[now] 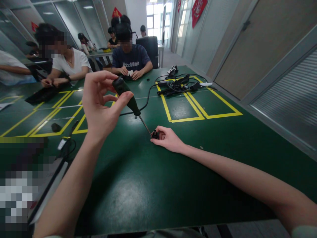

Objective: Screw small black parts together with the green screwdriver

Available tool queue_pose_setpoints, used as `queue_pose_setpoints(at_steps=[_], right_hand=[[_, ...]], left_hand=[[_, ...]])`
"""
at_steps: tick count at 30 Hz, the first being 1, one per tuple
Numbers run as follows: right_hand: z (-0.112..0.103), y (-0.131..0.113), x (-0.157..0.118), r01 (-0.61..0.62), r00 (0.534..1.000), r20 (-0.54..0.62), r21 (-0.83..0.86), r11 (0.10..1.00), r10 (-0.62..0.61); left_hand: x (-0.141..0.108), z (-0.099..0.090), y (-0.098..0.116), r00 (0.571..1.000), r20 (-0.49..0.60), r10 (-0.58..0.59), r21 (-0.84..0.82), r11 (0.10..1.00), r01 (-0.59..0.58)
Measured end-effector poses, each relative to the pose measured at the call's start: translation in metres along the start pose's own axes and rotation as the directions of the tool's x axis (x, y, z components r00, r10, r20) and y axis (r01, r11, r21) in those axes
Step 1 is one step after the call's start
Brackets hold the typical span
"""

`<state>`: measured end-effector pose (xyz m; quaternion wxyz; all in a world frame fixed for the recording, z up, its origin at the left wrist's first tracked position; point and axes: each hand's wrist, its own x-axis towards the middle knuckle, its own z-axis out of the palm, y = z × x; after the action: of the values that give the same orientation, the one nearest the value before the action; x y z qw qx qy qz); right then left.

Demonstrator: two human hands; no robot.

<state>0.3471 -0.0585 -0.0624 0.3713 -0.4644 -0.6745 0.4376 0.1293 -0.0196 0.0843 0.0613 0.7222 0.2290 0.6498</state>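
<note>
My left hand (100, 102) is closed around the dark handle of a screwdriver (127, 97), raised above the table at left of centre. The screwdriver leans, its thin metal shaft running down and to the right. Its tip meets or nearly meets a small black part (155, 134); which of the two I cannot tell. That part is pinched between the thumb and fingers of my right hand (168, 138), which rests low over the green tabletop (138, 185). Fingers cover much of the small part, so its exact kind is hidden.
Black cables and parts (180, 84) lie in a heap at the back right, within yellow tape outlines (188, 119). A small black block (56, 127) and a cable (68, 145) are on the left. Across the table, a person (131, 58) and another person (69, 62) handle objects.
</note>
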Motion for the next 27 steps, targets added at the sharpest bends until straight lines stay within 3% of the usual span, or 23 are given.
queue_pose_setpoints(at_steps=[3,12,15,19,24,27], right_hand=[[0.0,0.001,0.0,-0.004,1.0,-0.001,0.009,1.0,0.004],[-0.001,0.001,-0.001,-0.005,1.0,0.02,0.038,0.999,0.004],[-0.008,-0.002,-0.001,-0.004,0.998,0.067,0.048,0.999,0.001],[-0.018,-0.006,-0.001,-0.005,0.992,0.124,-0.004,1.0,0.005],[-0.02,-0.006,-0.003,0.009,0.992,0.126,-0.051,0.999,-0.002],[-0.017,-0.004,-0.003,0.035,0.992,0.124,-0.054,0.998,-0.028]], left_hand=[[-0.002,0.002,-0.003,1.0,-0.001,0.028,0.019,0.999,-0.028],[-0.006,-0.001,-0.006,0.973,0.224,-0.047,-0.125,0.989,0.076],[-0.006,-0.002,-0.006,0.977,0.198,-0.084,-0.095,0.99,0.104],[-0.007,-0.001,-0.006,0.99,0.135,-0.048,-0.077,0.995,0.058],[-0.01,0.004,-0.001,0.982,0.188,-0.027,-0.166,0.984,0.059],[-0.009,0.004,0.002,0.979,0.194,-0.065,-0.106,0.991,0.087]])
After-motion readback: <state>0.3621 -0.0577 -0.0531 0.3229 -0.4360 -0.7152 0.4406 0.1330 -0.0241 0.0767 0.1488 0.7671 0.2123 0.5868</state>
